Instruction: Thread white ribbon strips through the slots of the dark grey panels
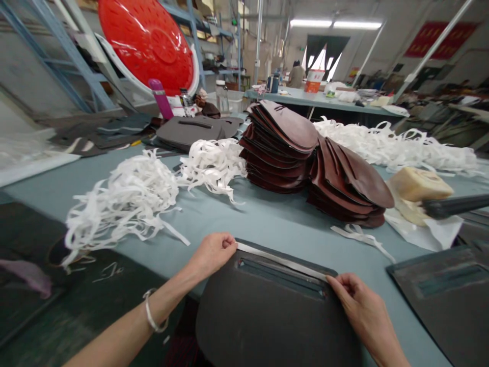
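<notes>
A dark grey bag panel (267,316) with rounded lower corners lies before me at the table's near edge. It has a long slot opening near its top edge. Stretched along that top edge is a narrow white strip (280,261). My left hand (214,253) pinches the strip's left end at the panel's upper left corner. At the upper right corner, my right hand (357,298) pinches the other end between thumb and fingers. The strip runs nearly straight between the two hands, just above the slot.
Heaps of white strips (126,199) lie left and at the back right (401,142). Stacked brown leather panels (282,153) stand mid-table. Right are a yellowish block (420,184), a black handle (458,205) and another dark panel (446,295). A person (296,75) is far behind.
</notes>
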`<action>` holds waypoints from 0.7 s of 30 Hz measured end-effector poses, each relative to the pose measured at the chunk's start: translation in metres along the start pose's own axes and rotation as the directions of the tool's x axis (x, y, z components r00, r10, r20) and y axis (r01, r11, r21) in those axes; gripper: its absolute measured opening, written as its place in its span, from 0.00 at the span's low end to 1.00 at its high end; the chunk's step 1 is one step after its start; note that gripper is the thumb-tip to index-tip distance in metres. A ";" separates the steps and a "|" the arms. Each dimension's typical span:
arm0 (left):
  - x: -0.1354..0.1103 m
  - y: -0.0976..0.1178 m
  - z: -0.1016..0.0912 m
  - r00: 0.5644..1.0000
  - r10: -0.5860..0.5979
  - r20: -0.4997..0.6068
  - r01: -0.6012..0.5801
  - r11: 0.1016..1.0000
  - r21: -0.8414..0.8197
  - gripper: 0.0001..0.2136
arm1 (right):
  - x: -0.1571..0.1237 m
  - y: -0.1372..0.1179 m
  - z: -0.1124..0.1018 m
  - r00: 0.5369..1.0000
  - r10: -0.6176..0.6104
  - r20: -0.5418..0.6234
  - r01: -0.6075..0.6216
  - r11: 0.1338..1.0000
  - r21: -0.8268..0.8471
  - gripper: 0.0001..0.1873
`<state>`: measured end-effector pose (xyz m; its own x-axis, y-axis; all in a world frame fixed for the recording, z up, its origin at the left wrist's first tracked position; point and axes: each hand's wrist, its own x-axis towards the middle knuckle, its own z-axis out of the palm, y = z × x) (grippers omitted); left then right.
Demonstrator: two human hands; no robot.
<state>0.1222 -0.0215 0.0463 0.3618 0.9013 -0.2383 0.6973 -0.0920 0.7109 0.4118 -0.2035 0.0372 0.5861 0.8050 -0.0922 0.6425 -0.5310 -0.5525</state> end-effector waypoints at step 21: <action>0.013 -0.010 0.006 0.991 -0.096 0.096 0.103 0.992 -0.071 0.15 | 0.015 0.004 0.003 0.973 0.172 0.151 -0.216 0.911 0.350 0.18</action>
<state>0.1237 -0.0116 0.0321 0.3508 0.8613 -0.3674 0.6849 0.0315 0.7279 0.4222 -0.1927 0.0311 0.6067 0.7320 -0.3100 0.2861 -0.5649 -0.7739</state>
